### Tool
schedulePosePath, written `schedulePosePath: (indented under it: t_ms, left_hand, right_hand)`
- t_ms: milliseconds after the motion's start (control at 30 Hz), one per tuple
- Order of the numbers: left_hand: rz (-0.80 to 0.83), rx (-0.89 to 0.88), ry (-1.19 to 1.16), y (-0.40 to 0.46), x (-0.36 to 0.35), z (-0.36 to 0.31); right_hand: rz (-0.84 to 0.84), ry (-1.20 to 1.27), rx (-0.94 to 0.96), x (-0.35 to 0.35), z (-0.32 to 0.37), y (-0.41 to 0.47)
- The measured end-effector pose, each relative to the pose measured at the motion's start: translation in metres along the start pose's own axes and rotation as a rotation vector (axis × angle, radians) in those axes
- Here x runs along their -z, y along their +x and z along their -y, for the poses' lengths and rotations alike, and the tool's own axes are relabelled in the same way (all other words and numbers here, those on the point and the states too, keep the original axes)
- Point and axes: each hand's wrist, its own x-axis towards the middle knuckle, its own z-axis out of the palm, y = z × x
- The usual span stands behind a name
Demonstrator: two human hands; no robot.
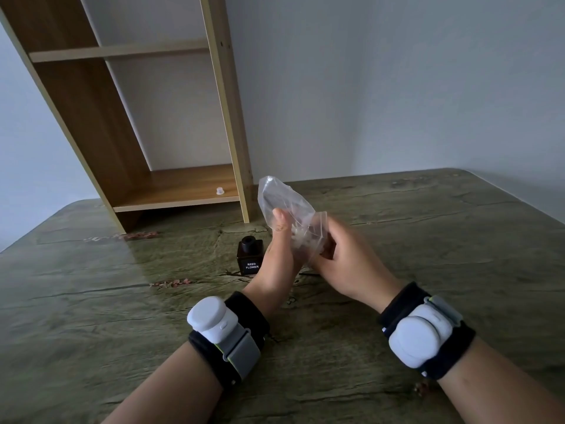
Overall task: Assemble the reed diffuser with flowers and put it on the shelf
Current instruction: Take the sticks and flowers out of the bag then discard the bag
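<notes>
Clear plastic bag point(284, 206) is held above the tabletop point(428, 240) by both hands: our left hand point(279, 255) clamps its near side with the thumb up, our right hand point(342, 255) grips its lower end. Pale contents inside are indistinct. The dark bottle point(250, 255), labelled REED FLOWER, stands uncapped just beside the left hand, near the tabletop's far edge, before the wooden shelf point(183, 188), whose bottom board carries a small white stopper point(219, 190).

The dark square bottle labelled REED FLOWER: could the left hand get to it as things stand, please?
Probably yes: the dark square bottle stands uncovered just beside the left hand, but that hand is gripping the clear plastic bag with the right hand.
</notes>
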Motion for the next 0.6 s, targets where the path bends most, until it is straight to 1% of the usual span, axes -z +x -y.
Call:
schedulePosePath:
  t_ms: [133, 233, 333, 467, 533, 600]
  left_hand:
    - [-0.029, 0.019, 0.034, 0.004, -0.003, -0.003]
    - [-0.095, -0.053, -0.028, 0.003, -0.004, -0.008]
    - [-0.209, -0.140, -0.118, 0.003, 0.001, -0.010]
    - [-0.372, -0.155, -0.202, 0.003, 0.006, -0.011]
    - [-0.440, -0.182, -0.250, 0.004, 0.008, -0.017]
    - [-0.490, -0.215, -0.250, 0.006, 0.010, -0.018]
  right_hand:
    - [-0.005, -0.004, -0.028, -0.002, 0.003, -0.001]
    - [0.001, 0.017, -0.052, -0.001, 0.004, 0.000]
    - [0.026, 0.013, -0.061, 0.006, 0.004, 0.002]
    - [0.029, -0.002, -0.082, 0.024, 0.002, 0.004]
    - [0.075, -0.057, -0.139, 0.036, -0.004, 0.005]
    - [0.156, -0.151, -0.214, 0.045, -0.013, 0.005]
